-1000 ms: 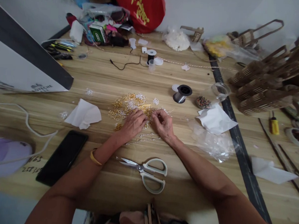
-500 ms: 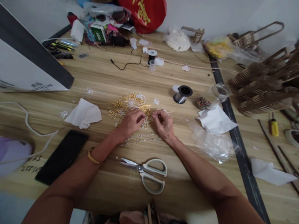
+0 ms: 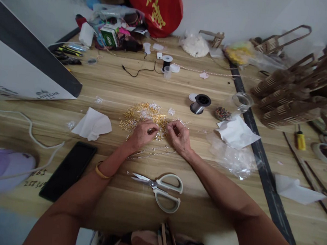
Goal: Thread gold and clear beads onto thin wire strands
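Observation:
A pile of small gold and silver jewellery findings (image 3: 129,125) lies on the wooden table, rings and pins among them. Over its near left side is my left hand (image 3: 144,134), thumb and forefinger pinched together. My right hand (image 3: 179,137) is curled at the right edge of the pile, also in a pinch. Whatever either pinch holds is too small to make out. Just below the hands a thin silver beaded chain (image 3: 151,154) lies in strands. Nearer to me rest scissors (image 3: 160,188) with pale handles, blades parted and pointing left.
A black phone (image 3: 67,170) and white paper (image 3: 93,124) lie to the left. Right of my hands are a wire spool (image 3: 199,105), a clear jar (image 3: 240,101) with dark beads, and crumpled plastic (image 3: 240,163). Brown baskets (image 3: 280,95) stack at the right, beyond a black strip.
Both hands stay almost in place over the pile, with only slight finger movement. The whole view has shifted very slightly.

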Motion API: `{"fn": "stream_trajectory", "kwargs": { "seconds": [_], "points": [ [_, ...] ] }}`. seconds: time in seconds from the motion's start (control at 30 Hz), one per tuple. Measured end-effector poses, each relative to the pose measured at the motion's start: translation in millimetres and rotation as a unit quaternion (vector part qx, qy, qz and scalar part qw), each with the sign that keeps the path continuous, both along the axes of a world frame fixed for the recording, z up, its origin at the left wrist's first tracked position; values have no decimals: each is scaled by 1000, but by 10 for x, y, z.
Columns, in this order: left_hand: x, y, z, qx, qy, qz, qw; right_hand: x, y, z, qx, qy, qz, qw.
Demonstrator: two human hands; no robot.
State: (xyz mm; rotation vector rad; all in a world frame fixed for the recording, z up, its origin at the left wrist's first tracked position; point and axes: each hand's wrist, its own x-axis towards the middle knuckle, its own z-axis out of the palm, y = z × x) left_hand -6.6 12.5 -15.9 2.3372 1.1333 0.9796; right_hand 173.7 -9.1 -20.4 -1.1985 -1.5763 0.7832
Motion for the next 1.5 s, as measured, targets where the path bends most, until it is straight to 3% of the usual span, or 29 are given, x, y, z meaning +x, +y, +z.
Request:
{"fn": "stream_trajectory", "kwargs": {
  "seconds": [0.5, 0.6, 0.7, 0.8, 0.9, 1.3, 1.5],
  "points": [
    [-27, 8, 17, -22, -23, 0, 999, 0, -9, -1, -4, 1, 1, 1000],
    [-9, -13, 51, -90, -92, 10, 992, -3, -17, -4, 5, -5, 4, 1000],
    [8, -37, 68, -197, -181, 5, 964, -7, -33, -5, 40, -17, 17, 999],
    [12, -47, 77, -256, -234, -15, 938, -6, -50, 7, 93, -28, 37, 995],
    [4, -41, 92, -269, -253, -23, 929, -4, -61, 25, 120, -38, 48, 991],
    [-5, -30, 92, -311, -288, -21, 906, -9, -53, 22, 116, -40, 46, 991],
    [-6, -37, 86, -310, -277, -18, 909, -8, -55, 19, 113, -37, 49, 992]
  ]
}}
